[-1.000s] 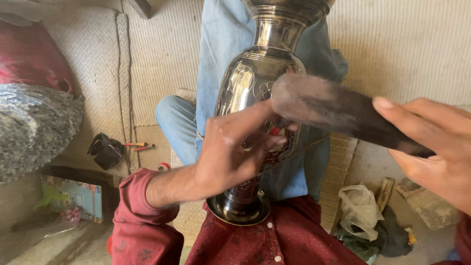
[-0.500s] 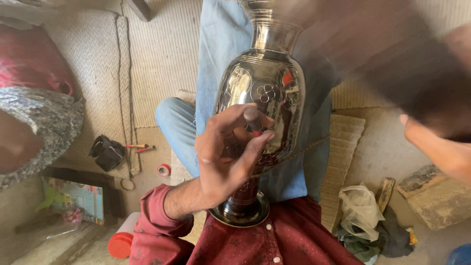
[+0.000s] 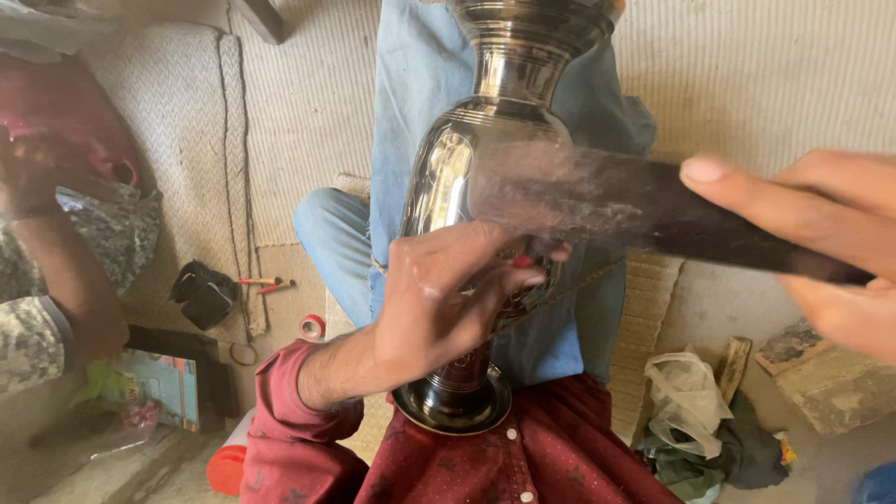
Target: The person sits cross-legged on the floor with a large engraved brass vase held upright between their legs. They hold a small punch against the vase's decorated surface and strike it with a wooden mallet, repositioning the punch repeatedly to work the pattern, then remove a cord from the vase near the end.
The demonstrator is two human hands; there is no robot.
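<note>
Polished metal vase (image 3: 485, 177) standing upright on its round foot against the person's dark red shirt (image 3: 551, 467), its mouth pointing away from the camera over a blue-jeaned leg (image 3: 411, 93). Left hand (image 3: 448, 299) wrapped against the lower belly of the vase, fingers curled and pressing a thin rod (image 3: 560, 291) to the metal; the rod runs out to the right of this hand. Right hand (image 3: 821, 233) closed on the handle of a dark mallet (image 3: 644, 210), index finger laid straight along it; the blurred head of the mallet lies across the vase just above the left hand. Left of the left hand, on the woven mat (image 3: 289, 121): a small black object (image 3: 205, 294), red-handled tools (image 3: 266, 283), a roll of red tape (image 3: 312, 327). Further left, another person's forearm (image 3: 70, 280). Below the right hand, a plastic bag (image 3: 686, 392) on dark cloth.
</note>
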